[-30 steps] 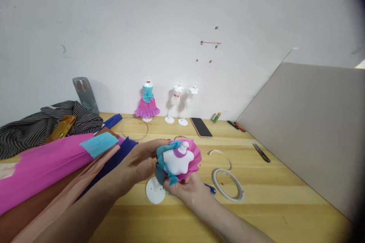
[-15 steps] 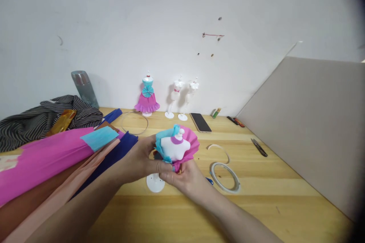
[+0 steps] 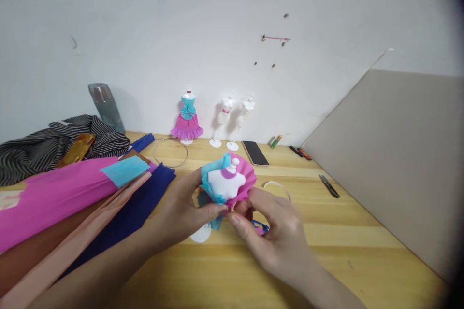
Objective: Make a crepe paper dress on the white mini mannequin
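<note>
My left hand (image 3: 184,210) grips a small white mannequin torso (image 3: 226,183) wrapped in pleated pink crepe paper (image 3: 246,174) with a teal strip (image 3: 210,181) on its left side. My right hand (image 3: 275,231) is turned palm down beside it, with thumb and fingers pinching the lower edge of the pink paper. The mannequin's round white base (image 3: 201,235) shows below my left fingers, just above the wooden table (image 3: 362,246).
Rolls of pink, peach and dark blue crepe paper (image 3: 54,198) lie at left, with striped cloth (image 3: 36,147) and a metal flask (image 3: 103,106) behind. A dressed mannequin (image 3: 187,120), two bare ones (image 3: 232,118), a phone (image 3: 255,153) and snips (image 3: 329,186) stand farther back. A grey board (image 3: 398,154) leans at right.
My right hand has turned over from cupping the mannequin underneath to pinching the paper from the right, covering the tape ring on the table. The mannequin stays about in place.
</note>
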Demonstrator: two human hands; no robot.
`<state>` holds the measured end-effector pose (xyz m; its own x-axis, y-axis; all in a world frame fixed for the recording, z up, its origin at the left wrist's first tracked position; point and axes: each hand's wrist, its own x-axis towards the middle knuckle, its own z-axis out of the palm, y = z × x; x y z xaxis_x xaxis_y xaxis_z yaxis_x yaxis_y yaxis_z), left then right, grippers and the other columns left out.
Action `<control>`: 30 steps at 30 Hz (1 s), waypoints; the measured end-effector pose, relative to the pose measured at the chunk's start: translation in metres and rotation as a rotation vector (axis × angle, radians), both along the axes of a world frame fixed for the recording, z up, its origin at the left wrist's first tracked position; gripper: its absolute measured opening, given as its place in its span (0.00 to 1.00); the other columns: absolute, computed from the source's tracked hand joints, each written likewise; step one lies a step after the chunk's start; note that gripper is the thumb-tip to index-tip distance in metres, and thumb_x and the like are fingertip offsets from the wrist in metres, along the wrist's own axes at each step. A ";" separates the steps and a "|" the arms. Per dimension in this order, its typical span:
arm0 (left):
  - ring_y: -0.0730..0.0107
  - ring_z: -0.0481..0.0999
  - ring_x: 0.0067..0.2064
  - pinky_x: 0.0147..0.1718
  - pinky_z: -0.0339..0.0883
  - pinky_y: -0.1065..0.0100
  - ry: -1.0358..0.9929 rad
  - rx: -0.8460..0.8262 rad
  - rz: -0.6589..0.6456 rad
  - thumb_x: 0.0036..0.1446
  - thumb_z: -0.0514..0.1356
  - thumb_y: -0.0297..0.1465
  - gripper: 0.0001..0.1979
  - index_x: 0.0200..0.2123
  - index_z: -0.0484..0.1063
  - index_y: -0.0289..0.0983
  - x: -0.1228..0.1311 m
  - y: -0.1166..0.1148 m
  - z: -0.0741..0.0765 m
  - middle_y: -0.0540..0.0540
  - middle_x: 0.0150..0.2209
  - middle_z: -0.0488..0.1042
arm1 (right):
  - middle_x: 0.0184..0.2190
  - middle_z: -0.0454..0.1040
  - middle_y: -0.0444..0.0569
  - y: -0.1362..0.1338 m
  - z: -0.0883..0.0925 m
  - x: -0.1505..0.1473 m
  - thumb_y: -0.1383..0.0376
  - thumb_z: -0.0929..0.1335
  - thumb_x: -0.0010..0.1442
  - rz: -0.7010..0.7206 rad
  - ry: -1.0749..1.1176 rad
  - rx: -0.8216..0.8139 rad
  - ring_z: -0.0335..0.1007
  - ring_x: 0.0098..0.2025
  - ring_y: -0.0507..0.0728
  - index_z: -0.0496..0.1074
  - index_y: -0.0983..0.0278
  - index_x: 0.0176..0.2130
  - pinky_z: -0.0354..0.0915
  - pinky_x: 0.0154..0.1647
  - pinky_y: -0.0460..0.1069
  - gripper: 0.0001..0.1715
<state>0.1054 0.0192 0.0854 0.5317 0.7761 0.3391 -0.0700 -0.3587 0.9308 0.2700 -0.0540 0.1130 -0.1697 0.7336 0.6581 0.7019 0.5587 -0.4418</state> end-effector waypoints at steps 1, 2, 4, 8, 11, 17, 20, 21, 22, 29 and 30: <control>0.65 0.73 0.42 0.43 0.66 0.65 0.016 0.011 0.004 0.50 0.65 0.28 0.19 0.47 0.71 0.41 0.000 -0.002 0.000 0.48 0.40 0.76 | 0.18 0.65 0.42 -0.001 -0.001 -0.002 0.67 0.67 0.59 -0.015 -0.013 0.042 0.60 0.21 0.49 0.63 0.64 0.24 0.55 0.23 0.46 0.13; 0.66 0.73 0.41 0.42 0.66 0.66 0.028 0.019 0.005 0.50 0.65 0.28 0.19 0.47 0.71 0.40 0.000 -0.004 0.001 0.49 0.39 0.76 | 0.19 0.65 0.42 -0.001 -0.002 -0.003 0.68 0.67 0.59 -0.030 -0.021 0.078 0.59 0.21 0.49 0.63 0.65 0.24 0.55 0.23 0.46 0.12; 0.68 0.72 0.37 0.37 0.66 0.69 0.048 0.030 0.013 0.49 0.63 0.26 0.16 0.44 0.72 0.39 0.002 -0.007 0.004 0.50 0.35 0.74 | 0.19 0.64 0.43 -0.001 -0.004 -0.006 0.70 0.66 0.58 -0.054 -0.040 0.139 0.59 0.22 0.49 0.63 0.65 0.25 0.54 0.24 0.46 0.11; 0.71 0.71 0.32 0.32 0.65 0.71 0.050 0.047 0.064 0.47 0.61 0.24 0.12 0.38 0.71 0.36 0.006 -0.011 0.009 0.50 0.32 0.73 | 0.19 0.62 0.43 0.000 -0.006 -0.009 0.73 0.65 0.58 -0.056 -0.076 0.195 0.57 0.22 0.50 0.63 0.65 0.26 0.52 0.24 0.47 0.11; 0.72 0.72 0.32 0.31 0.66 0.72 0.012 0.037 0.078 0.47 0.61 0.24 0.12 0.38 0.71 0.36 0.008 -0.013 0.012 0.50 0.33 0.74 | 0.18 0.60 0.42 0.000 -0.006 -0.009 0.75 0.64 0.58 -0.054 -0.084 0.213 0.54 0.22 0.50 0.62 0.65 0.25 0.50 0.24 0.48 0.12; 0.69 0.74 0.35 0.34 0.69 0.70 -0.029 -0.049 0.024 0.45 0.64 0.26 0.17 0.41 0.71 0.37 0.009 -0.012 0.017 0.49 0.36 0.77 | 0.20 0.62 0.43 -0.001 -0.008 -0.009 0.68 0.68 0.57 -0.038 -0.072 0.223 0.57 0.24 0.51 0.65 0.65 0.29 0.52 0.25 0.48 0.07; 0.69 0.74 0.35 0.35 0.69 0.70 -0.009 -0.007 0.000 0.44 0.63 0.24 0.16 0.39 0.72 0.38 0.010 -0.011 0.023 0.51 0.33 0.75 | 0.19 0.61 0.42 -0.002 -0.009 -0.011 0.72 0.68 0.56 -0.085 -0.089 0.257 0.54 0.22 0.50 0.64 0.65 0.27 0.50 0.24 0.48 0.09; 0.69 0.74 0.35 0.36 0.69 0.70 0.009 0.015 -0.012 0.44 0.63 0.24 0.14 0.38 0.72 0.38 0.010 -0.011 0.024 0.51 0.32 0.75 | 0.19 0.60 0.42 -0.002 -0.009 -0.012 0.73 0.67 0.56 -0.092 -0.090 0.266 0.53 0.22 0.50 0.63 0.65 0.26 0.49 0.24 0.48 0.10; 0.68 0.73 0.35 0.36 0.68 0.70 0.027 0.035 -0.027 0.44 0.63 0.23 0.13 0.36 0.72 0.38 0.009 -0.011 0.025 0.51 0.31 0.74 | 0.19 0.60 0.42 -0.002 -0.009 -0.013 0.74 0.66 0.57 -0.094 -0.085 0.272 0.53 0.22 0.49 0.63 0.65 0.26 0.49 0.24 0.48 0.10; 0.66 0.72 0.39 0.41 0.68 0.64 0.035 -0.020 -0.145 0.55 0.57 0.27 0.15 0.47 0.69 0.37 -0.005 -0.009 0.009 0.46 0.39 0.73 | 0.19 0.60 0.40 -0.003 -0.004 -0.012 0.75 0.65 0.57 -0.029 0.034 0.175 0.54 0.21 0.48 0.63 0.65 0.26 0.52 0.24 0.47 0.10; 0.65 0.72 0.40 0.41 0.67 0.64 0.032 -0.039 -0.147 0.55 0.57 0.27 0.16 0.48 0.68 0.37 -0.006 -0.009 0.006 0.45 0.41 0.73 | 0.19 0.61 0.41 -0.003 -0.004 -0.011 0.74 0.66 0.57 -0.011 0.037 0.145 0.55 0.21 0.48 0.63 0.65 0.26 0.53 0.24 0.46 0.09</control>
<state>0.0994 0.0105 0.0917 0.6506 0.7014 0.2911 -0.0893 -0.3100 0.9465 0.2588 -0.0574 0.1092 -0.1358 0.6319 0.7631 0.6932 0.6109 -0.3825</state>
